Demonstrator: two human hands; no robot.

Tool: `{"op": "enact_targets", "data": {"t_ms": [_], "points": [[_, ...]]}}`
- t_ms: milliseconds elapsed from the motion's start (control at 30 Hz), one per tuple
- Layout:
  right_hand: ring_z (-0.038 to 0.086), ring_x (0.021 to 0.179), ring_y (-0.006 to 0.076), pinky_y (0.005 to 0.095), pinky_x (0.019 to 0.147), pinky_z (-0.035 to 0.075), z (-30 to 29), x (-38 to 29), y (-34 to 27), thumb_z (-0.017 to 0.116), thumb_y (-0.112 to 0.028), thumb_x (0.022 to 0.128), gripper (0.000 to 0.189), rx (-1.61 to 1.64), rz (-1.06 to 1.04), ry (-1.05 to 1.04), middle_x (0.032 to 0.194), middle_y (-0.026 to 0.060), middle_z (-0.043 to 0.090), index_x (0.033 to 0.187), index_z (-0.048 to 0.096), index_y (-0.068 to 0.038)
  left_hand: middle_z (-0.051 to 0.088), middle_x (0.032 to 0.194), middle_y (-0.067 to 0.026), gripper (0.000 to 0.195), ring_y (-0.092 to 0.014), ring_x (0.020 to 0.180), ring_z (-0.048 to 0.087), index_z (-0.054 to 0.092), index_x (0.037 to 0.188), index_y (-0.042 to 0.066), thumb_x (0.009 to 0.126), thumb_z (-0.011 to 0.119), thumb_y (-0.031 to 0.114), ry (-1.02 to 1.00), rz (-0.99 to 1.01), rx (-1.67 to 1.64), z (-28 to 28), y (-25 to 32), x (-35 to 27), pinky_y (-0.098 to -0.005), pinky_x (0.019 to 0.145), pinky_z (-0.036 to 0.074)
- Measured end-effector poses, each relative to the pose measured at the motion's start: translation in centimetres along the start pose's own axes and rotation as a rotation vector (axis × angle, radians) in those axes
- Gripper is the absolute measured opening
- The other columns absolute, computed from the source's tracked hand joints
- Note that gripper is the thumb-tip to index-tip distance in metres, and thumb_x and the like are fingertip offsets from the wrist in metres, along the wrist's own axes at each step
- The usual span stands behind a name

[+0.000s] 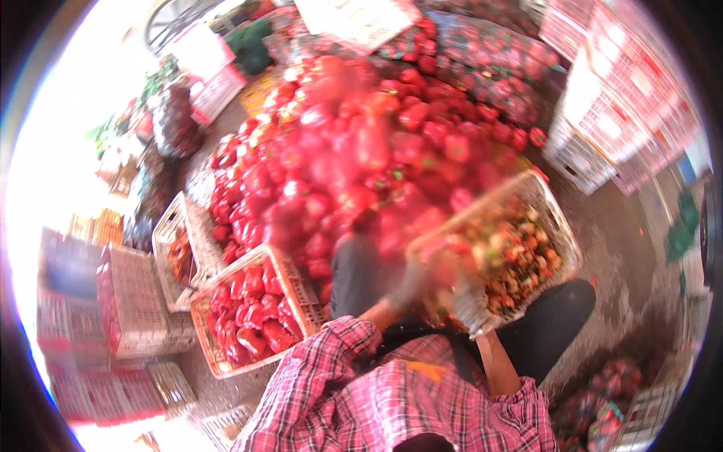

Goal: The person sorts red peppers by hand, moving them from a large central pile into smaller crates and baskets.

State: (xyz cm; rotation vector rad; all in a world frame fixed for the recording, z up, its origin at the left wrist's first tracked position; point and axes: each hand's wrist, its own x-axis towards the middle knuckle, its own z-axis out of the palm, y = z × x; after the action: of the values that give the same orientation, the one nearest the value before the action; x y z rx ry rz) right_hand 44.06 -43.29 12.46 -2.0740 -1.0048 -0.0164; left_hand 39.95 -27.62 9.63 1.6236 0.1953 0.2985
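Note:
Both of my hands wear pale gloves and are close together over the near left side of a crate (556,237) of pepper cores and trimmings (522,260). My left hand (408,285) is smeared by motion, so its fingers do not show. Nearer the crate's front edge is my right hand (471,305), its fingers also unclear. A blurred red shape, seemingly a bell pepper (446,265), lies between the hands; which hand grips it cannot be made out. Beyond my knees spreads a large heap of red bell peppers (339,158).
At my left stands a crate (206,333) holding red peppers (254,311), beside another plastic crate (169,226) with brownish-red contents. Stacked crates rise at far left (135,299) and right (621,101). Filled net sacks (497,62) lie behind the heap. Wet floor (615,248) shows at right.

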Motion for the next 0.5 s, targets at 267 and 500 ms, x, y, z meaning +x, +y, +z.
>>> {"op": "enact_targets", "data": {"t_ms": [267,500], "points": [[0.07,0.087,0.0417,0.0454,0.077,0.056,2.5,1.0,1.1,0.083,-0.021,0.072,0.073,0.189,0.225,-0.286,0.09,0.0229,0.071,0.139,0.056,-0.006,0.064,0.12,-0.004,0.031,-0.017,0.111,0.058,0.057,0.133,0.008,0.111,0.043,0.027,0.15,-0.089,0.152,1.7,-11.9,-2.0,-0.0343,0.103,0.046],[0.067,0.106,0.022,0.0317,0.094,0.053,0.2,3.5,-2.0,0.077,-0.007,0.079,0.066,0.374,0.079,-0.158,0.117,0.0091,0.068,0.141,0.053,-0.003,0.065,0.119,-0.0027,0.031,-0.012,0.109,0.06,0.061,0.126,0.007,0.106,0.054,0.03,0.216,-0.191,-0.756,0.7,-4.9,-0.4,-0.0316,0.097,0.051]]}}
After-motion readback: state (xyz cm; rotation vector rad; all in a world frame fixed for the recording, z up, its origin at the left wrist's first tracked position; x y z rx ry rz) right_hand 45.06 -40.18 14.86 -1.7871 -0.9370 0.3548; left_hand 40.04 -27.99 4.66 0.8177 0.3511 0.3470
